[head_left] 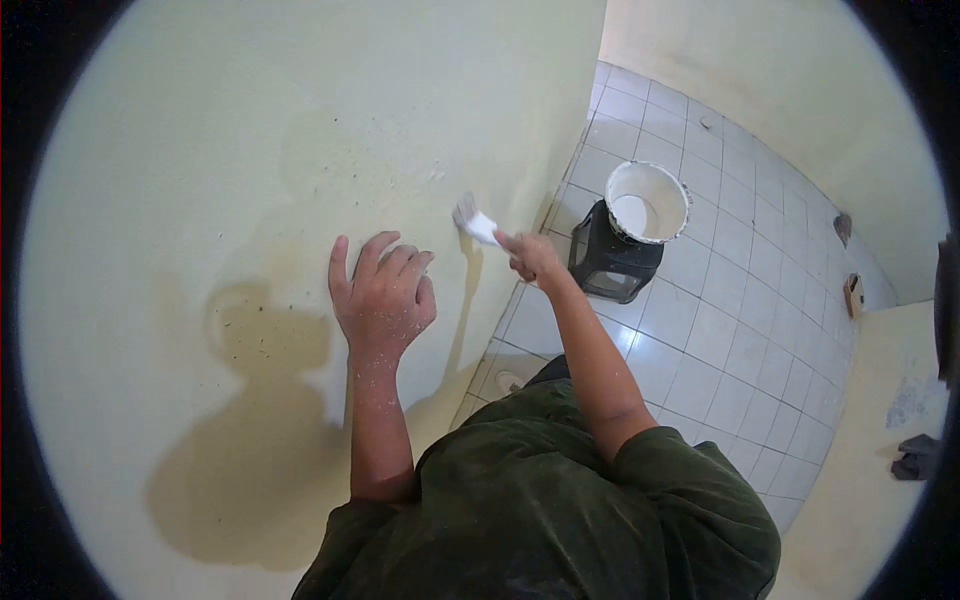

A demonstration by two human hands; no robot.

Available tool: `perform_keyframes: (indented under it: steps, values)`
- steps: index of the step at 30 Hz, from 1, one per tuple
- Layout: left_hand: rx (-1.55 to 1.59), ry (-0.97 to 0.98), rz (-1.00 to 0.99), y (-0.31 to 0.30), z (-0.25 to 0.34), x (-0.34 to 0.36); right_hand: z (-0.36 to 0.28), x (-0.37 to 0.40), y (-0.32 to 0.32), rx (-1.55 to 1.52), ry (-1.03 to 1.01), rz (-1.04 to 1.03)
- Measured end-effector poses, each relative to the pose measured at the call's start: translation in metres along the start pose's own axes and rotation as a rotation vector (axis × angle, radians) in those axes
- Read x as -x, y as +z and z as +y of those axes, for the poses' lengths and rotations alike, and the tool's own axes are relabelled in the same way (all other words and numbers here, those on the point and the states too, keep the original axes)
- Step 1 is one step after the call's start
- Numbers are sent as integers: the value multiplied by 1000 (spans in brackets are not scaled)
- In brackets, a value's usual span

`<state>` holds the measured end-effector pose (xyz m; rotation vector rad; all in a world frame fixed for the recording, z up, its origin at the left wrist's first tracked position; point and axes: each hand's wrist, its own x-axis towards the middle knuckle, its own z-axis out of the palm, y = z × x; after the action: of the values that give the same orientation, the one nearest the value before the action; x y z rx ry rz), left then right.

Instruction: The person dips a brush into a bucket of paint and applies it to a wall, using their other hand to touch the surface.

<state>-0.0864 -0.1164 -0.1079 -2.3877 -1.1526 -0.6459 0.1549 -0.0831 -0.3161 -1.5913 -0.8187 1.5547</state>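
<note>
My right hand (530, 257) grips the handle of a paintbrush (480, 226), its part nearest the bristles white. The greyish bristles point up and left, right at the pale yellow-green wall (250, 80). My left hand (382, 290) is by the same wall, back toward me, fingers apart and slightly bent, holding nothing. White specks dot this hand and forearm. Small dark chips and marks show on the wall around and above it.
A white paint bucket (686, 205) with white paint inside stands on a black plastic stool (612, 275) to the right. Light tiles cover the floor (720, 350). A brown object (853, 296) lies by the far wall, with dark cloth (915, 458) lower right.
</note>
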Motion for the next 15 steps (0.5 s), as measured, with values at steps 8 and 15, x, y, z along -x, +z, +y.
perform_keyframes:
  steps: [8, 15]
  values:
    - [11, 27, -30, -1, -2, 0, 86, -29, -3, 374, -109, 396]
    - [27, 27, -44, 0, -4, 1, -160, 112, 2, -67, -436, 246]
